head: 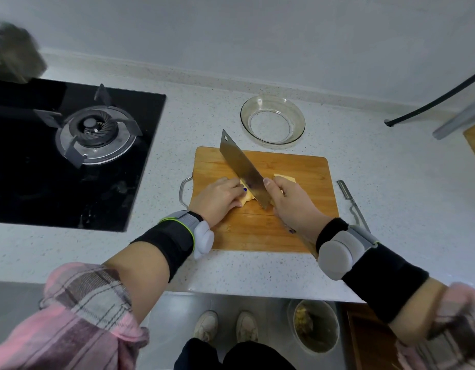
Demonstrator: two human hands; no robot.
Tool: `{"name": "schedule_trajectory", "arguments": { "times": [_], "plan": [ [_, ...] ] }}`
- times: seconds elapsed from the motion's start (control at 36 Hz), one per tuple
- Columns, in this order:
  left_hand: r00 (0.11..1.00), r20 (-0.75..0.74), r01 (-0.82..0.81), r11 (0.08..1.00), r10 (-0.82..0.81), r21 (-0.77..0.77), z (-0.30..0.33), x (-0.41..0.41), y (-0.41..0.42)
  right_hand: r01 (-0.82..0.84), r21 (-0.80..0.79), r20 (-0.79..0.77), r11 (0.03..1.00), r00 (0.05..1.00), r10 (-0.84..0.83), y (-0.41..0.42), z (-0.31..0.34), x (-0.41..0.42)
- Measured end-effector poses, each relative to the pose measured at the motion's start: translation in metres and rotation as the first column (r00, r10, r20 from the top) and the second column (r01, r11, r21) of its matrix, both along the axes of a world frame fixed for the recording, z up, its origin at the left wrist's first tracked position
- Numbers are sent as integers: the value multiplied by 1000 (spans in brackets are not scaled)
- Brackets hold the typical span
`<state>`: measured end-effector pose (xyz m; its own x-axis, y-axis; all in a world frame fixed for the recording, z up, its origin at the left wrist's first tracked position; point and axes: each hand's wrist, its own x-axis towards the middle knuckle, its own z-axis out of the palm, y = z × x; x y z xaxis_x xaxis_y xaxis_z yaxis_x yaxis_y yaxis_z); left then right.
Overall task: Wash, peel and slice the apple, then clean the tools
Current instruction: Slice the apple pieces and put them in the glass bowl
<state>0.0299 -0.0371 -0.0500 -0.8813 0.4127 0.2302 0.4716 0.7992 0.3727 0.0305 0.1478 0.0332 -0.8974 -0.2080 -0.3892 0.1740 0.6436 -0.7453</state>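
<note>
Bare counter point(391, 182) lay open right of the cutting board point(297, 222), save a peeler point(350, 198) just beside its edge. A glass bowl point(272, 119) blocked the far side; the stove point(70, 156) bounded the left.

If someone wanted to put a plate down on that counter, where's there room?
Bare counter lies between the gas hob and the cutting board, and right of the peeler. The board is crowded: both hands, cleaver, apple pieces. The glass bowl sits behind it.

board point(297, 222) on tabletop point(391, 209) | stove point(70, 156) left | bowl point(272, 119) behind board | peeler point(350, 200) right | apple pieces point(284, 178) on board
</note>
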Motion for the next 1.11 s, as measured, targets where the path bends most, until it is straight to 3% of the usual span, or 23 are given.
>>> {"name": "schedule_trajectory", "arguments": {
  "times": [0.5, 1.11],
  "plan": [
    [1000, -29, 10, 999, -9, 48, -8, -2, -2, 6, -10, 24, 1000, 1000, -6, -10, -26, -6],
    [994, -110, 29, 999, -26, 18, -11, -3, -3, -42, -17, 6, 999, 999, 42, 6, 3, 3]
  ]
}}
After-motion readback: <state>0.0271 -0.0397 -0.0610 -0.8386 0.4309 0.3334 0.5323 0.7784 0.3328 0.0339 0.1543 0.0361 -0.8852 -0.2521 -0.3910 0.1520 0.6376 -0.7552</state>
